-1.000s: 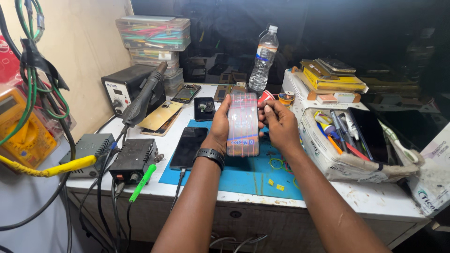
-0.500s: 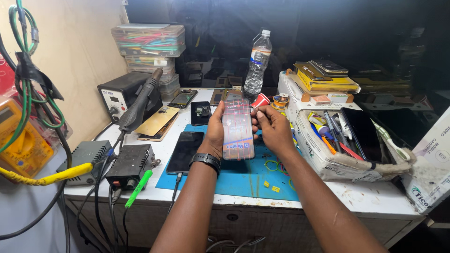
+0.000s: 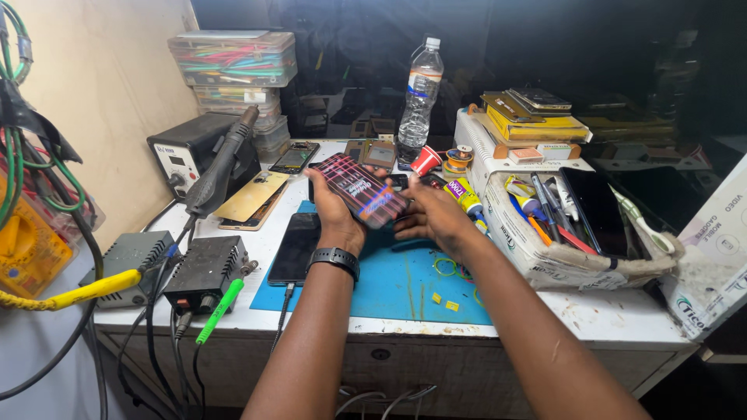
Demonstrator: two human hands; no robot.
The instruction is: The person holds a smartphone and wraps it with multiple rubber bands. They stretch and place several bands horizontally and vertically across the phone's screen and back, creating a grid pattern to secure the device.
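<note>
Above the blue mat [image 3: 405, 284], left hand [image 3: 336, 210] grips a phone [image 3: 359, 189] from beneath, tilted flat, patterned back up, likely to keep it clear of the cluttered worktop [image 3: 607, 315]. Right hand [image 3: 433, 219] touches its lower edge, fingers loosely curled, holding nothing else. Left of the left hand: dark phone [image 3: 296, 247] lying on its cable. Beyond both hands: clear water bottle [image 3: 420, 92], label band round its middle. Right of the right hand: white printed carton [image 3: 537, 249] packed with tools; yellow flat boxes [image 3: 537, 124] behind it.
</note>
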